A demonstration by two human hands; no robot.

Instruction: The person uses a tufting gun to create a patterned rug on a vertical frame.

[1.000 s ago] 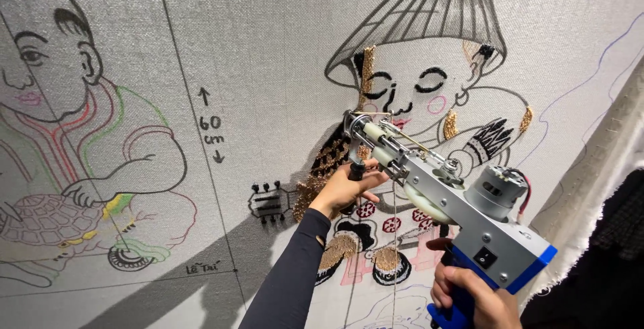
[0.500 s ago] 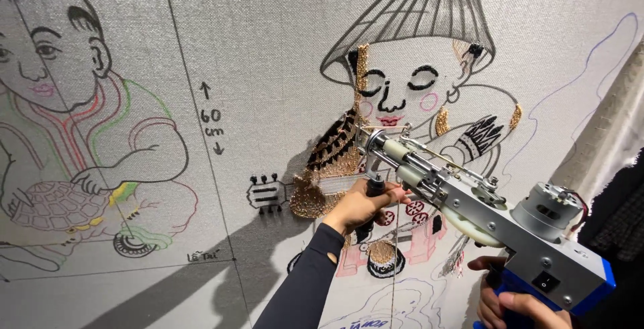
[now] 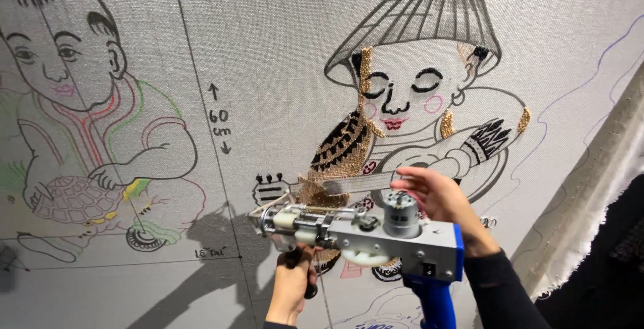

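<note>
Before cloth [image 3: 268, 54], left hand [image 3: 293, 287] gripping gun [image 3: 376, 235]

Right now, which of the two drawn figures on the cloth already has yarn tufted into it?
The right-hand figure in the cone hat: gold and black tufts fill its hair and sleeve. The child with the turtle on the left is only drawn lines.

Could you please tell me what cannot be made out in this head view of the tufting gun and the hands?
- Tufting gun: blue grip cut off by the bottom edge.
- Left hand: holds the front handle, which it mostly covers.
- Right hand: contact with the cloth unclear; gun body hides the wrist.
- Needle tip: too small.
</note>
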